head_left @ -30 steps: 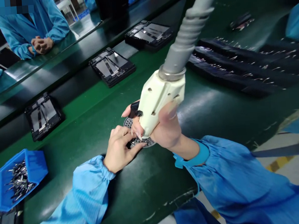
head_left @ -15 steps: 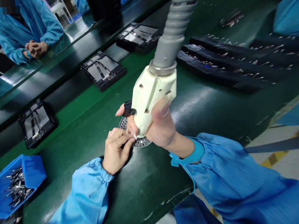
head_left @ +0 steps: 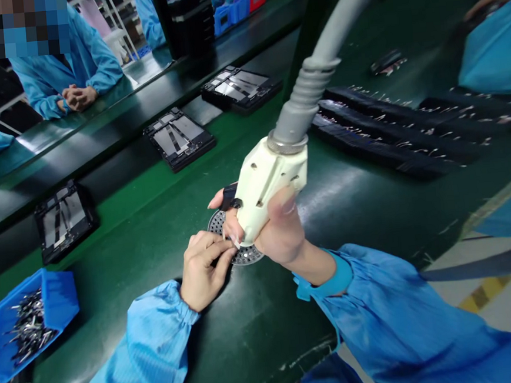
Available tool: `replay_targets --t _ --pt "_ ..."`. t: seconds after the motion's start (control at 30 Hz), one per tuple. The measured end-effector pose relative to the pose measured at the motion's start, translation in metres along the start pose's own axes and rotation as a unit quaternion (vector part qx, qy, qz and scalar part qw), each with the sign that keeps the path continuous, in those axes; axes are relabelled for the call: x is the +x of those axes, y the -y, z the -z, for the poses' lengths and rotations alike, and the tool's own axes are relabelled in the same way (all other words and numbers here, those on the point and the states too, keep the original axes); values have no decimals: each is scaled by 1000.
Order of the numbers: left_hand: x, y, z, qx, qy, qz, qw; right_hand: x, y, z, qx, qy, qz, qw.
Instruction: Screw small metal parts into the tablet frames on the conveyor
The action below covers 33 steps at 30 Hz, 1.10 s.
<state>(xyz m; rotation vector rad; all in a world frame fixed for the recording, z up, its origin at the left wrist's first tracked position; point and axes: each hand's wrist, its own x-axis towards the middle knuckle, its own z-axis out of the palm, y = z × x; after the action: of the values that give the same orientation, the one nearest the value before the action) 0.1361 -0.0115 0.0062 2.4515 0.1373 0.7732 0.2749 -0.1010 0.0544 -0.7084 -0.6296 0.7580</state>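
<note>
My right hand (head_left: 280, 228) is wrapped round a cream-coloured handheld tool (head_left: 267, 182), which tilts nose-down and has a thick grey ribbed cable (head_left: 304, 99) running up from its top. A black band with a small knob sits by one finger at the tool's side. Below the nose lies a round grey metal disc (head_left: 250, 255) full of holes, partly covered by my hands. My left hand (head_left: 206, 266) is closed, thumb and fingers pinched together close to the tool's nose and the right fingertips. A small whitish piece (head_left: 236, 244) shows there, too small to name.
Tablet-like devices with exposed insides (head_left: 179, 138) line the green table's (head_left: 152, 223) far side. A blue bin (head_left: 60, 298) of small dark and silvery parts stands at left. Black units with short wires (head_left: 379, 134) lie in rows at right. A person's clasped hands (head_left: 80, 97) rest opposite.
The whole scene has shifted down and slightly right in the view as my head moved. My hands, the tool and the disc keep nearly the same positions relative to one another.
</note>
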Motion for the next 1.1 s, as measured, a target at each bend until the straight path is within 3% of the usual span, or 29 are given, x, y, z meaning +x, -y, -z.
replay_targets --t 0.2,0.43,0.7,0.9,1.1 --pt "-2 -3 -2 24 -18 1 1000 -1 2 -1 -9 -12 4 1000" --pt "-3 2 1 84 18 5 996 2 4 4 -50 -22 37 998" --pt "-3 5 5 90 18 -6 996 1 8 6 -70 15 40 997" --pt "-6 -3 5 113 79 -110 984 2 15 5 -93 -6 -14 996" --pt "-8 -1 -3 164 160 -124 965 -1 16 5 -120 -7 -25 992"
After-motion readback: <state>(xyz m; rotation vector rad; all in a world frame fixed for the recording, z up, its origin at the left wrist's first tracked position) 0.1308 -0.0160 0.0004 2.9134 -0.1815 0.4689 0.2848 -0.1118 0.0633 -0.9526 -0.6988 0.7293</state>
